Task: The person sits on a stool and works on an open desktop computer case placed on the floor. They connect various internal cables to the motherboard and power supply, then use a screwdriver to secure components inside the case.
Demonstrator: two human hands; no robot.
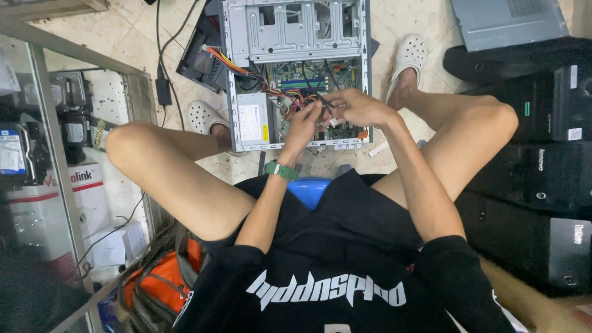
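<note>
Computer case (296, 37), side panel off, lies on the tiled floor (425, 18) between the person's feet. Both hands work above its motherboard (308, 77). Left hand (306, 120) and right hand (357, 108) pinch a thin black cable (316, 92) between closed fingertips. Silver power supply (254, 120) sits just beside the left hand.

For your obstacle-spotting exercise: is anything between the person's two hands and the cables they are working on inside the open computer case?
Nothing visible does. The left hand and right hand are already on the cables above the circuit board in the open computer case. The exact grip is too small to tell.
</note>
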